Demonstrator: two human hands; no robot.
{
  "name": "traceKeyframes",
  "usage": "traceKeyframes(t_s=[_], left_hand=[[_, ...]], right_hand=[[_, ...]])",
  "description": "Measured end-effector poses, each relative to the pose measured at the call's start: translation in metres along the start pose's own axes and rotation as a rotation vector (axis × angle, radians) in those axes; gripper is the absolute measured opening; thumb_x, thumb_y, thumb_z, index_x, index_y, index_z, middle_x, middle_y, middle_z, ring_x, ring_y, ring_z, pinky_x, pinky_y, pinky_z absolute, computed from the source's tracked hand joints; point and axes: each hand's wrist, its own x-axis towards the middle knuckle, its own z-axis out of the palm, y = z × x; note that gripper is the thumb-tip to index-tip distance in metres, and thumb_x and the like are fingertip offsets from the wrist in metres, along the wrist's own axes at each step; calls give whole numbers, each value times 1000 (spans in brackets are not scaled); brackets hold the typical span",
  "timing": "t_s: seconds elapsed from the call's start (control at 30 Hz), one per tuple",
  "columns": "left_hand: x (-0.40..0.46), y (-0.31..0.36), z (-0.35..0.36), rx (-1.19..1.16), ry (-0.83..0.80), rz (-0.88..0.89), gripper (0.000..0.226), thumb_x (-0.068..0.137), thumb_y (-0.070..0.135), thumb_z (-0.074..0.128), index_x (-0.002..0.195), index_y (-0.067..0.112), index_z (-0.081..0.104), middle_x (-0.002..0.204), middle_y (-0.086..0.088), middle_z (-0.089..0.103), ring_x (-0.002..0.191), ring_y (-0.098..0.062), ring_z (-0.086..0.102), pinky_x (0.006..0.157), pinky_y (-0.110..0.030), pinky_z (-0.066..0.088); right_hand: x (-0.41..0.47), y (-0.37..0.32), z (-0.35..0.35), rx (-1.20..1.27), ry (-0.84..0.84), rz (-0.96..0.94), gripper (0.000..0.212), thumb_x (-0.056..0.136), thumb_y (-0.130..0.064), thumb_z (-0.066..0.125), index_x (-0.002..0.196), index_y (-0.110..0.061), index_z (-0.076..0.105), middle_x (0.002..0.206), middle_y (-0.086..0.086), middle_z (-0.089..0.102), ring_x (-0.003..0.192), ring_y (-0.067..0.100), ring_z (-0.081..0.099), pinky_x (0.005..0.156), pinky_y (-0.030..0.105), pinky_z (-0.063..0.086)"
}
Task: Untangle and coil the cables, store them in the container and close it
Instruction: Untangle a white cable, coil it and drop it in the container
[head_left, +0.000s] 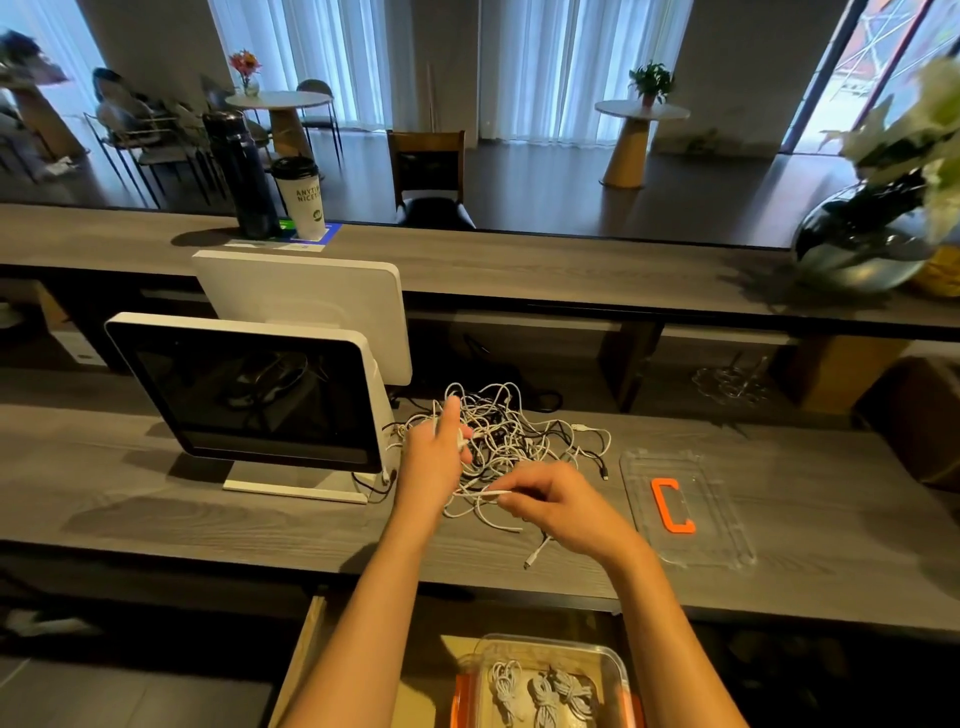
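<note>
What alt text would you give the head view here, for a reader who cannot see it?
Two bare hands work a tangled pile of white and black cables on a grey desk: the left hand and right hand each pinch a white strand. A clear lid lies to the right; the container below holds coiled cables.

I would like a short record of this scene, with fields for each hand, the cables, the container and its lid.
left hand: holds white cable strands above the pile
right hand: pinches one white cable
tangled cables: white and black, heaped on the desk
container: open, below the desk edge, several coiled white cables inside
lid: clear with orange handle, on the desk, right of the pile
</note>
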Motion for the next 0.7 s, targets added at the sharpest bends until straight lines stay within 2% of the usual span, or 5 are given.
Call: traceKeyframes(t_s=[0.13, 0.27, 0.43, 0.57, 0.7], left_hand=[[-3, -3, 4, 161, -214, -83, 77, 92, 76, 21, 92, 18, 72, 70, -3, 67, 61, -17, 58, 58, -28, 42], [-9, -1, 6, 58, -427, -209, 88, 83, 85, 14, 107, 18, 65, 65, -6, 59, 48, -11, 44, 44, -21, 30], [-15, 5, 6, -104, -537, -318, 85, 91, 78, 10, 128, 15, 53, 55, -3, 58, 45, -9, 35, 39, -17, 22], [-12, 6, 7, -196, -548, -336, 94, 90, 80, 11, 106, 2, 61, 55, -3, 50, 41, -12, 38, 34, -17, 21], [-9, 1, 8, -229, -518, -343, 96, 91, 79, 10, 106, 2, 65, 58, -7, 57, 43, -19, 51, 39, -20, 28]], right_hand=[[5, -7, 2, 45, 169, -46, 13, 92, -18, 69, 96, -26, 78, 78, -11, 72, 70, 6, 64, 66, 21, 52], [10, -3, 6, -76, 402, -40, 25, 86, -22, 75, 111, -28, 73, 90, -14, 66, 70, 2, 58, 65, 18, 47], [15, 0, 14, -51, 284, -17, 44, 95, -26, 62, 138, -32, 54, 111, -11, 56, 66, 2, 56, 63, 18, 47], [19, 2, 24, -107, 283, -25, 28, 103, -30, 47, 124, -26, 64, 103, -9, 60, 90, 2, 57, 78, 20, 45], [23, 3, 30, -198, 348, -51, 18, 104, -26, 47, 95, -24, 63, 85, -7, 59, 80, 2, 54, 69, 20, 39]])
